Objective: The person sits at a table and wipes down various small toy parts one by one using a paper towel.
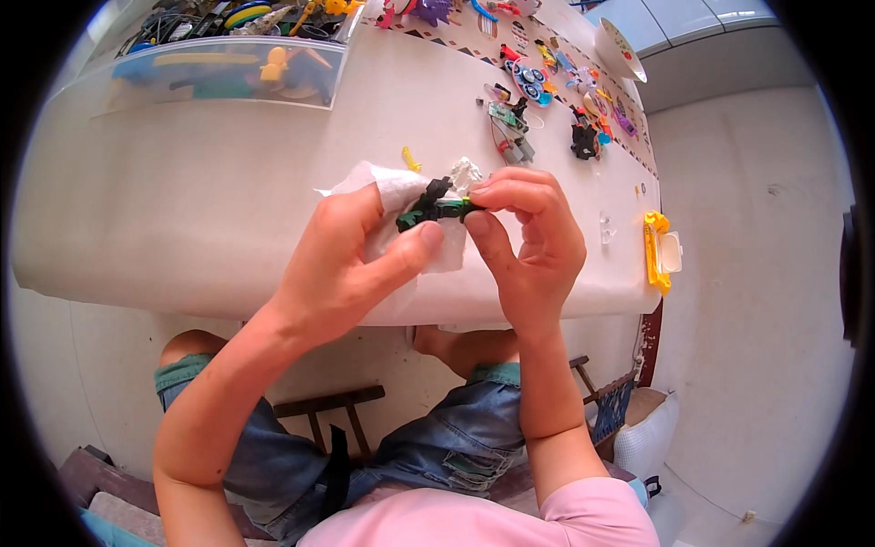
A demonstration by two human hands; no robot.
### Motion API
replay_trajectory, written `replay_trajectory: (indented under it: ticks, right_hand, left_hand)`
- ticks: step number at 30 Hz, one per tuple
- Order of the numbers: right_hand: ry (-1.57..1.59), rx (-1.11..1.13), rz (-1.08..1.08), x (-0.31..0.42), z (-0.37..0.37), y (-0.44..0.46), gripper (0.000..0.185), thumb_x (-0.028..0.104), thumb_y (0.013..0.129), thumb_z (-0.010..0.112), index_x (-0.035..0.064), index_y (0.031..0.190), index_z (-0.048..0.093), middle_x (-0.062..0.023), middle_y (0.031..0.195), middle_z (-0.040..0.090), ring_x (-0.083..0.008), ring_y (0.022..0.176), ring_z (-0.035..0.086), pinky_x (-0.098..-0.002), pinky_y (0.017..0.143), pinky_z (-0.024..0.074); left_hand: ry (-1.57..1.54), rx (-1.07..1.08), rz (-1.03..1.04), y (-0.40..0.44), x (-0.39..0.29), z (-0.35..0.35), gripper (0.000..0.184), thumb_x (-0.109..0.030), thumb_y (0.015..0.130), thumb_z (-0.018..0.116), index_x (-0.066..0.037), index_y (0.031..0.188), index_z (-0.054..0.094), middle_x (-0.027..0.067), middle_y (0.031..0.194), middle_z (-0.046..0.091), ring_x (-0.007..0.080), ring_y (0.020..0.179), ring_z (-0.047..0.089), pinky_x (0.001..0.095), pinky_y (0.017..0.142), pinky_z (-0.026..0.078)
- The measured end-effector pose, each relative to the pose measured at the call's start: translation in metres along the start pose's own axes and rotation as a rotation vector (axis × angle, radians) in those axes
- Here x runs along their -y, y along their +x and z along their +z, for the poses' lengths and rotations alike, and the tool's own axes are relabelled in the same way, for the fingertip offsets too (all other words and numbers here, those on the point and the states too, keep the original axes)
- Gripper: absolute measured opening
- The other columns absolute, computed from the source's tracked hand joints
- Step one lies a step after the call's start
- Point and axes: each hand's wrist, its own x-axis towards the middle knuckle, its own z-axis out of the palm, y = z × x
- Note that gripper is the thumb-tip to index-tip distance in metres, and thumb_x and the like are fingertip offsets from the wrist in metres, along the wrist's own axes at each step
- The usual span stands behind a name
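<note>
Toys are heaped in a clear bin at the far left corner of the table. In the left hand a white wipe is held, and against it a toy part is gripped by its left end, over the table near the middle of its near edge. The toy part is coloured black and dark green, tipped with yellow-green; its long axis is held almost parallel to the near edge, while a black stub is angled towards the far edge. Its right end is pinched narrowly by the right hand. A yellow pack is placed at the near right corner.
</note>
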Motion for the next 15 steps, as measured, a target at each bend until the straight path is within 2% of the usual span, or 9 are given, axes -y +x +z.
replay_trajectory:
  ticks: [3,7,9,12,13,15]
  right_hand:
    - [0.001,0.014,-0.019,0.000,-0.001,0.000,0.023,-0.007,0.063,0.068,0.0039,0.082,0.060,-0.0048,0.083,0.055,-0.0144,0.073,0.055,-0.0240,0.064,0.0460]
    - [0.211,0.010,0.060,-0.001,-0.003,-0.001,0.022,-0.007,0.064,0.068,0.0041,0.081,0.061,-0.0049,0.084,0.055,-0.0149,0.076,0.055,-0.0249,0.066,0.0457]
    - [0.322,-0.017,0.065,0.000,-0.003,0.000,0.022,-0.007,0.063,0.068,0.0043,0.080,0.061,-0.0049,0.084,0.055,-0.0153,0.077,0.055,-0.0253,0.067,0.0457]
    - [0.054,0.075,-0.042,0.003,-0.002,0.003,0.022,-0.007,0.063,0.068,0.0043,0.081,0.061,-0.0051,0.084,0.056,-0.0156,0.079,0.056,-0.0257,0.067,0.0459]
    - [0.064,0.067,-0.025,0.003,-0.001,0.003,0.022,-0.006,0.063,0.068,0.0043,0.081,0.060,-0.0053,0.084,0.056,-0.0158,0.080,0.056,-0.0259,0.068,0.0460]
    - [0.083,0.052,0.011,0.001,0.002,0.000,0.022,-0.006,0.064,0.068,0.0044,0.081,0.060,-0.0057,0.084,0.057,-0.0161,0.081,0.056,-0.0264,0.068,0.0463]
  left_hand:
    - [-0.013,0.018,-0.063,0.000,-0.004,-0.001,0.021,-0.014,0.081,0.053,0.004,0.093,0.055,0.0051,0.068,0.052,0.0093,0.062,0.043,0.0250,0.057,0.039]
    - [-0.049,0.065,-0.165,0.001,-0.008,-0.003,0.020,-0.013,0.082,0.052,0.003,0.093,0.054,0.0023,0.062,0.048,0.0064,0.056,0.039,0.0240,0.051,0.035]
    - [0.012,0.023,-0.114,0.001,-0.001,-0.001,0.018,-0.012,0.082,0.052,0.003,0.092,0.054,0.0018,0.061,0.047,0.0062,0.054,0.038,0.0241,0.048,0.034]
    - [0.120,-0.003,-0.043,0.000,-0.006,0.002,0.017,-0.009,0.080,0.052,0.003,0.091,0.054,0.0031,0.059,0.048,0.0086,0.049,0.039,0.0249,0.046,0.034]
    - [0.159,-0.004,-0.021,0.000,-0.009,0.002,0.016,-0.009,0.080,0.052,0.003,0.090,0.054,0.0039,0.059,0.048,0.0098,0.048,0.040,0.0253,0.045,0.034]
    - [0.282,0.029,-0.031,-0.002,-0.010,0.000,0.018,-0.004,0.077,0.051,0.002,0.094,0.054,0.0026,0.068,0.050,0.0080,0.054,0.042,0.0230,0.049,0.036]
